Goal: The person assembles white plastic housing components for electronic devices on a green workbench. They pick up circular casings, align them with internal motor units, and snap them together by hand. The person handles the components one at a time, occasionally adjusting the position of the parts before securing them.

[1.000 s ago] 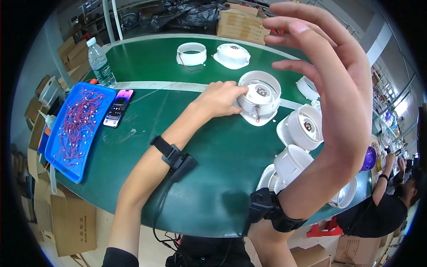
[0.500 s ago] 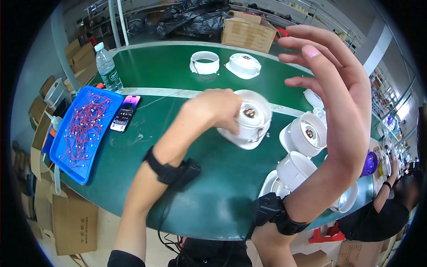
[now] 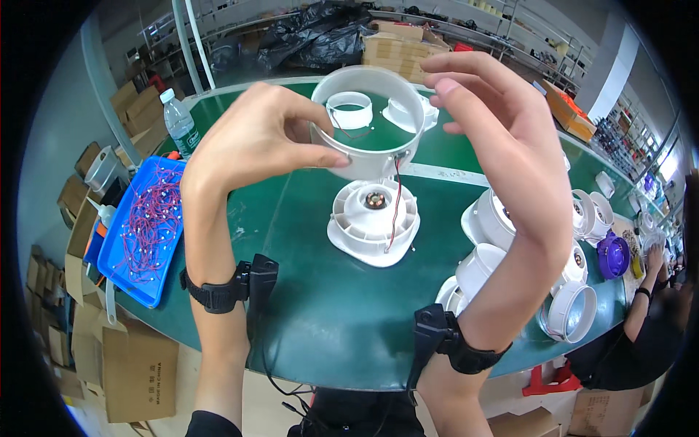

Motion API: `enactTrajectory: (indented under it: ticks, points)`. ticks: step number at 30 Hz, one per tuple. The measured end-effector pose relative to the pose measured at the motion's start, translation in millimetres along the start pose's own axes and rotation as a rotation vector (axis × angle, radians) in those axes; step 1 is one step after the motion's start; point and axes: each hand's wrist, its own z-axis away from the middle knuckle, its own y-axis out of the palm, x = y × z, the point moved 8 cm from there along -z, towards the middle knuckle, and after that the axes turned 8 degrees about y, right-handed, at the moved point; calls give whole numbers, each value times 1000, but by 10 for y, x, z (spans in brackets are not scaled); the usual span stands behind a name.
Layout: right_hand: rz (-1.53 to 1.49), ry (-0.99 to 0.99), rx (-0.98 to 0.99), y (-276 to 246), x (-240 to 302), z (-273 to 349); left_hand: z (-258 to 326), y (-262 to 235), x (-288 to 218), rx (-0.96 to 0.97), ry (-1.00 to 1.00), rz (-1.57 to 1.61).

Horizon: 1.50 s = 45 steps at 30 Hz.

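My left hand (image 3: 251,138) pinches the rim of a white plastic ring (image 3: 364,164), thumb outside and fingers partly hidden behind the wall. The ring is tilted, raised above a white ribbed motor base (image 3: 357,234) with a copper-coloured centre. A red and black wire hangs from a fitting on the ring's right side, down in front of the base. To the right of the ring, my right hand (image 3: 502,127) is raised with curved, parted fingers and holds nothing. Past the held ring, a second white ring (image 3: 352,119) with a wire and another white base (image 3: 431,118) lie on the table.
A blue tray (image 3: 105,255) of red wires with white connectors stands at the left, beside a water bottle (image 3: 179,124). More white housings (image 3: 571,313) and a purple one (image 3: 613,255) crowd the right side of the green table (image 3: 313,335). A co-worker (image 3: 619,342) sits at far right.
My left hand has lifted the white ring up off the motor base, uncovering its ribs. My right hand has shifted slightly left, towards the ring. The phone is now hidden behind my left arm.
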Motion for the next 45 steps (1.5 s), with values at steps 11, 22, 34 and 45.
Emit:
enactTrajectory:
  ticks: [11, 22, 34, 45]
  points:
    - [-523, 138, 40, 108, -292, -163, -24, -203, -107, -340, 169, 133]
    - [-622, -151, 223, 212, 70, 13, 5, -323, -246, -614, 345, 628]
    - [-482, -91, 194, 195, 398, 176, 107, -291, -678, -540, 307, 286]
    - [-295, -256, 124, 193, 470, 128, 123, -340, -552, -651, 361, 427]
